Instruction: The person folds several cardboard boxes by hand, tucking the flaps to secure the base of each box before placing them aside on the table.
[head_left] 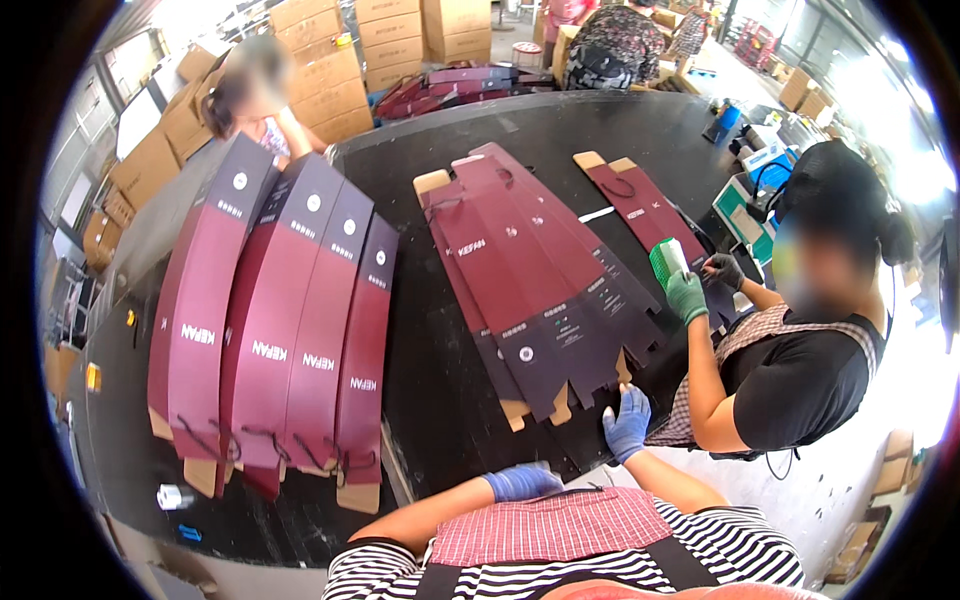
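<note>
Both my hands wear blue gloves. My right hand (628, 425) lies at the near edge of the black table, its fingers stretched out beside the tan flap of a flattened maroon and dark grey carton (500, 240). I cannot tell whether the fingertips touch that flap. Close to my checked apron, my left hand (525, 482) rests by the table edge, below the carton's near end; its fingers are mostly turned from view. The carton lies over another flat one, with black cord handles at the far end.
Upright folded maroon cartons (300, 340) stand in a row on the left. On the right, a co-worker in green gloves holds a green and white roll (668, 262) over a narrow flat carton (640, 205). Another person stands at the far left, near stacked brown boxes (390, 35).
</note>
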